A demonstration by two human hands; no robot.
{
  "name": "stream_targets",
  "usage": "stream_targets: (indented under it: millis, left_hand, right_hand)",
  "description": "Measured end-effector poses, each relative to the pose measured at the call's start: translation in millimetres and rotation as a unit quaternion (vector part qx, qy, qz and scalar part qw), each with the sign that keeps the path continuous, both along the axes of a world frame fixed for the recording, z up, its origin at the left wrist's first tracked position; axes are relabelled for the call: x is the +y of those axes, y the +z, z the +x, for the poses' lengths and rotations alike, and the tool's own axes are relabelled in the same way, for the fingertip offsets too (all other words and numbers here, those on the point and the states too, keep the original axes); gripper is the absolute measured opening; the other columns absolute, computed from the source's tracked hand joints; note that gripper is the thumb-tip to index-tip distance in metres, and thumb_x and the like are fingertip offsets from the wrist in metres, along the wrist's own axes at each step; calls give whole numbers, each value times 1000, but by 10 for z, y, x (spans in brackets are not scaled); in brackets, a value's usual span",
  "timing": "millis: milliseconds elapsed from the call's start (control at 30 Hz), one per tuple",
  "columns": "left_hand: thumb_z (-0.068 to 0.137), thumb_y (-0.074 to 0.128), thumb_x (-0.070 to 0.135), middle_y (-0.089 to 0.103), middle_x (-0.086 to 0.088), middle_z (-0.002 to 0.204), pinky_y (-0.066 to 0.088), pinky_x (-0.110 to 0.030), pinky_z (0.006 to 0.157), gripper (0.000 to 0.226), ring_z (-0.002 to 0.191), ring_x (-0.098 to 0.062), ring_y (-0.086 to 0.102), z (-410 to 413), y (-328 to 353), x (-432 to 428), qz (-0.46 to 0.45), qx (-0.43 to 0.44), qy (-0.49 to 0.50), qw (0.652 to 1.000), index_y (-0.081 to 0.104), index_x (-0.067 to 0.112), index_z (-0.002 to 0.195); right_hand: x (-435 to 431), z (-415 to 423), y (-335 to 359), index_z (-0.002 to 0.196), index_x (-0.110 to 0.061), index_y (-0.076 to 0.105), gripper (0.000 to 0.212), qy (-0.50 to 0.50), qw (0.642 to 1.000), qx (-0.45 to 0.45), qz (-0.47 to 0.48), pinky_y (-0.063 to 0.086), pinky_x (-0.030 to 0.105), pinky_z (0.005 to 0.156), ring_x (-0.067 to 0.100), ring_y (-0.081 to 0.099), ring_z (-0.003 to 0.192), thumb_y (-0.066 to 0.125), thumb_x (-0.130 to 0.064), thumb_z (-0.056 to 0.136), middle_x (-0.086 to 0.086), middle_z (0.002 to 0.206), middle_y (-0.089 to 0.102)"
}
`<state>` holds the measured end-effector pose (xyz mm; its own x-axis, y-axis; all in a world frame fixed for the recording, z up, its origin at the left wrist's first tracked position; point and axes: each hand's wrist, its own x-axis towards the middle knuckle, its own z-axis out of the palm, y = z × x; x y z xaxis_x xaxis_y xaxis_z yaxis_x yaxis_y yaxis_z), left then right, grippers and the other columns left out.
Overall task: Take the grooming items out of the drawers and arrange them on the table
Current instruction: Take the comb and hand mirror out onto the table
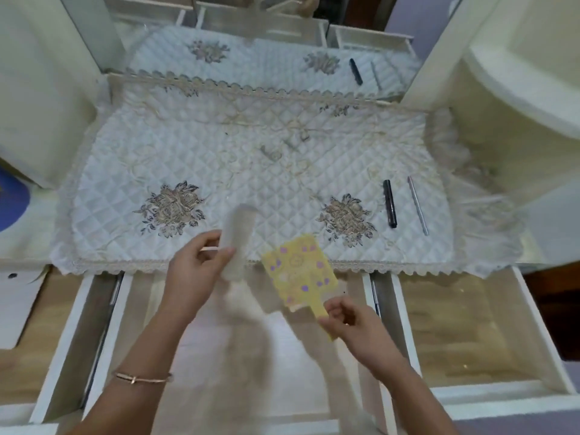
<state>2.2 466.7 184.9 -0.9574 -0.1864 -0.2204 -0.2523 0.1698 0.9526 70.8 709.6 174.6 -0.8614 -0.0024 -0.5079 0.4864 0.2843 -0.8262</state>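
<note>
My left hand (194,268) grips a pale cylindrical bottle (237,237), tilted, over the table's front edge. My right hand (348,321) pinches the handle of a yellow hand mirror (298,271) with purple dots, held above the open middle drawer (219,356). A black tube (389,204) and a thin silver pencil (417,205) lie side by side on the quilted white table cover (219,158) at the right.
Three drawers stand pulled out below the table: the left drawer (37,324), the middle one, and the right drawer (470,334). A mirror (251,42) rises behind the table. White cabinet sides flank it left and right.
</note>
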Motion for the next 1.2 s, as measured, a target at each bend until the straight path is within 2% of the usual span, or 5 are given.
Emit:
stream_targets:
  millis: [433, 533, 667, 867, 1200]
  left_hand:
    - [83, 66, 10, 65, -15, 95, 56, -39, 79, 23, 88, -27, 66, -1440, -302, 1504, 16, -122, -59, 991, 58, -1, 102]
    - [82, 66, 11, 64, -17, 105, 57, -39, 73, 30, 93, -29, 65, -1518, -375, 1674, -39, -112, -87, 989, 54, 0, 107]
    - [87, 60, 15, 58, -14, 114, 56, -43, 82, 34, 100, -28, 61, -1503, -408, 1744, -129, -73, -128, 981, 51, 5, 118]
    - [89, 54, 12, 44, -13, 131, 41, -31, 96, 41, 109, -28, 52, -1400, -492, 1720, -267, 2, -210, 941, 47, 3, 128]
    - [92, 49, 16, 57, -7, 125, 31, -17, 93, 31, 117, -22, 51, -785, -396, 1121, -303, 31, -229, 924, 56, 8, 121]
  right_hand:
    - [713, -1687, -299, 97, -11, 61, 13, -196, 977, 48, 68, 43, 28, 69, 15, 51, 70, 63, -12, 84, -6, 66, 52]
    - [792, -1714, -363, 92, -11, 63, 9, -174, 972, 64, 143, 45, 32, 78, 21, 56, 80, 61, -14, 85, -2, 70, 57]
    - [847, -1670, -351, 104, -8, 62, 22, -118, 950, 146, 250, 34, 11, 58, 8, 51, 66, 63, -16, 84, -2, 77, 57]
    - [802, -1644, -456, 119, -5, 54, 34, -72, 935, 145, 316, 37, 24, 79, 26, 54, 100, 57, -15, 87, 14, 111, 57]
    - [687, -1397, -370, 108, -2, 60, 29, -21, 895, 240, 377, 38, 35, 85, 34, 50, 100, 51, -16, 84, 19, 107, 61]
